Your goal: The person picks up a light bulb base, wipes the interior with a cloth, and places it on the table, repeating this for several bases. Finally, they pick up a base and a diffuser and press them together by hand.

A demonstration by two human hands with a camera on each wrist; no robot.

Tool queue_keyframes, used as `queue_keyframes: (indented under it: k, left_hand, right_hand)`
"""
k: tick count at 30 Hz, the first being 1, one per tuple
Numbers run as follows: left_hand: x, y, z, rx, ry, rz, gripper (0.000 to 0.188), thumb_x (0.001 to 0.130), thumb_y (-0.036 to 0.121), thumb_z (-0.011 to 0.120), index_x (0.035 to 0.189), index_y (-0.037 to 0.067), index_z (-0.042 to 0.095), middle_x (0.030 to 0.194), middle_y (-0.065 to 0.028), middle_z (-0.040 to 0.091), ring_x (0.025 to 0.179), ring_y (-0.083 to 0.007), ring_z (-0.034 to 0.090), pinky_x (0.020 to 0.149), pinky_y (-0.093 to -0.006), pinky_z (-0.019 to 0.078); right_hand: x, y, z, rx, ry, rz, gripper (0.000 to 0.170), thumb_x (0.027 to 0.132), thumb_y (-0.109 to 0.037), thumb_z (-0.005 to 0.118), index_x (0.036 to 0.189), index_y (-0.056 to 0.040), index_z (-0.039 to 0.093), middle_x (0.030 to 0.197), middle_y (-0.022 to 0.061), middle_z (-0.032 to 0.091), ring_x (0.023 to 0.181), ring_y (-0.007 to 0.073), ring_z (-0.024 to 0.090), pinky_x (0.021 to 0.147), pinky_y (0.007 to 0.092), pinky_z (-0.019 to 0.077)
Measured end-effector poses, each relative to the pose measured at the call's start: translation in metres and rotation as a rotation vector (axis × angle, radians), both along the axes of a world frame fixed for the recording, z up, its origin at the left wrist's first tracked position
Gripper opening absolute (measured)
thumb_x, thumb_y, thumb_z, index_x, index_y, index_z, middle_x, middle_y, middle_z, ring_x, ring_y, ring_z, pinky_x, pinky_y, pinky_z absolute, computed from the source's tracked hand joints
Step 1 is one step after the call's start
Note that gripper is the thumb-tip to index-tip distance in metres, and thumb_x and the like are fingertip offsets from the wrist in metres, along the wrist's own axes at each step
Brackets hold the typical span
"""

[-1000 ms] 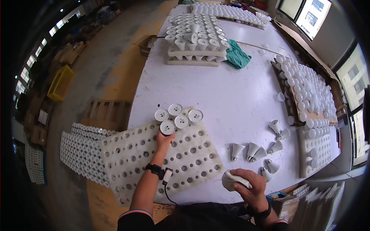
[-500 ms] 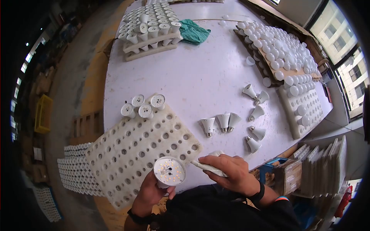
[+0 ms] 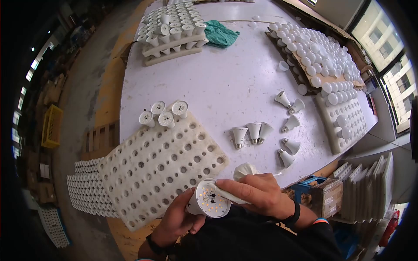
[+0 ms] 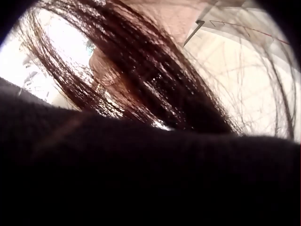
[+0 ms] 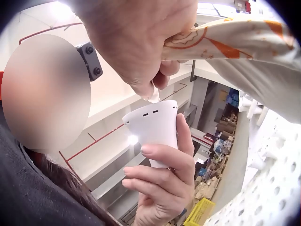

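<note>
My left hand [image 3: 175, 220] grips a white lamp housing [image 3: 212, 199] near the front edge of the table, its open face with a dotted round board turned up. My right hand [image 3: 261, 194] pinches a folded white cloth [image 3: 245, 170] and touches the housing's rim with it. In the right wrist view the left hand's fingers [image 5: 162, 183] curl round the tapered housing [image 5: 154, 123], while the right hand [image 5: 141, 40] holds the orange-patterned cloth [image 5: 225, 42] above it. Hair and dark fabric fill the left wrist view, so the work is hidden there.
A perforated foam tray [image 3: 163, 163] with several housings at its far corner lies left of centre. Loose housings [image 3: 254, 132] lie to its right. Stacked trays of housings [image 3: 172, 50], a green cloth [image 3: 221, 34] and many white domes [image 3: 315, 56] stand farther back.
The left hand has lifted a housing from the tray's far corner and brought it close to the body. The right hand has moved the cloth onto the housing's rim. The head view has shifted.
</note>
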State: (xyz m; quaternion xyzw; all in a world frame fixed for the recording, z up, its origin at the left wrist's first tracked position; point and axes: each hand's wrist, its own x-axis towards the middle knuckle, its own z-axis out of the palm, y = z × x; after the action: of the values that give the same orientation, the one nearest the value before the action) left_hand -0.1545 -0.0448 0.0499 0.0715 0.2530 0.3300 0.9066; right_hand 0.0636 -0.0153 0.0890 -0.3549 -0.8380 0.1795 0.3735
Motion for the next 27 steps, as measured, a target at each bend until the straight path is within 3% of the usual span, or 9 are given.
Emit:
queue_keyframes:
  k: [6, 16, 22, 27]
  left_hand:
    - [0.0, -0.002, 0.004, 0.008, 0.071, -0.012, 0.044, 0.091, 0.041, 0.032, 0.108, 0.003, 0.047, 0.074, -0.0118, 0.058, 0.039, -0.0182, 0.053, 0.029, -0.0254, 0.0394]
    - [-0.005, -0.007, 0.002, 0.057, 0.085, -0.034, 0.047, 0.091, 0.041, 0.034, 0.11, 0.0, 0.046, 0.077, -0.0125, 0.059, 0.044, -0.0186, 0.056, 0.033, -0.0256, 0.0421]
    - [-0.008, -0.007, 0.004, 0.198, 0.104, 0.033, 0.055, 0.09, 0.04, 0.039, 0.121, -0.005, 0.038, 0.082, -0.0141, 0.059, 0.056, -0.0199, 0.061, 0.043, -0.0267, 0.0496]
    - [-0.008, -0.01, 0.003, 0.38, 0.239, 0.136, 0.052, 0.086, 0.028, 0.052, 0.122, -0.007, 0.037, 0.107, -0.0175, 0.054, 0.087, -0.0245, 0.06, 0.063, -0.0318, 0.0545]
  right_hand:
    - [-0.001, -0.001, -0.003, 0.016, -0.02, 0.03, 0.048, 0.062, -0.011, 0.072, 0.109, -0.01, 0.059, 0.061, 0.0001, 0.051, 0.047, 0.0147, 0.052, 0.041, 0.0267, 0.0417]
    - [-0.002, -0.003, -0.002, 0.075, -0.04, 0.025, 0.045, 0.061, -0.01, 0.071, 0.105, -0.0071, 0.06, 0.059, 0.0, 0.047, 0.045, 0.0133, 0.05, 0.039, 0.0264, 0.0389]
    - [-0.002, -0.004, -0.003, 0.077, -0.031, 0.028, 0.042, 0.061, -0.007, 0.069, 0.101, -0.0033, 0.06, 0.061, 0.0014, 0.047, 0.046, 0.0136, 0.051, 0.039, 0.0265, 0.0393]
    - [-0.001, -0.004, -0.004, 0.045, -0.044, 0.028, 0.04, 0.061, -0.008, 0.07, 0.099, -0.0036, 0.059, 0.061, 0.0018, 0.046, 0.046, 0.0143, 0.051, 0.039, 0.0268, 0.0395]
